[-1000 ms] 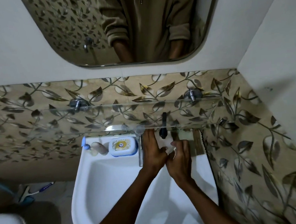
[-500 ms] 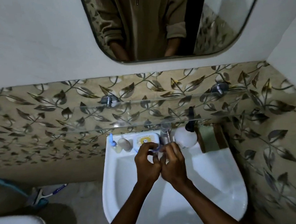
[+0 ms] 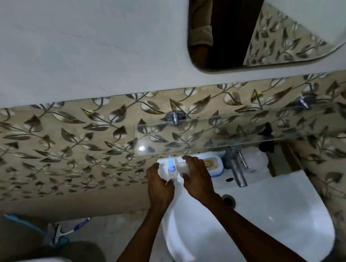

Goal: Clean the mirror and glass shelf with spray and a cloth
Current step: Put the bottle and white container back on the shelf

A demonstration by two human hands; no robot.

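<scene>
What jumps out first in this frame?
The two hands at the sink's back left corner: the left hand by a small blue-capped bottle, the right hand over a pale rounded thing beside it. Just above runs the bare glass shelf against leaf-patterned tiles. The mirror sits top right, cut by the frame.

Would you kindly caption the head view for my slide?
Both hands, left hand and right hand, reach small blue-capped bottle on white basin below clear glass shelf.
</scene>
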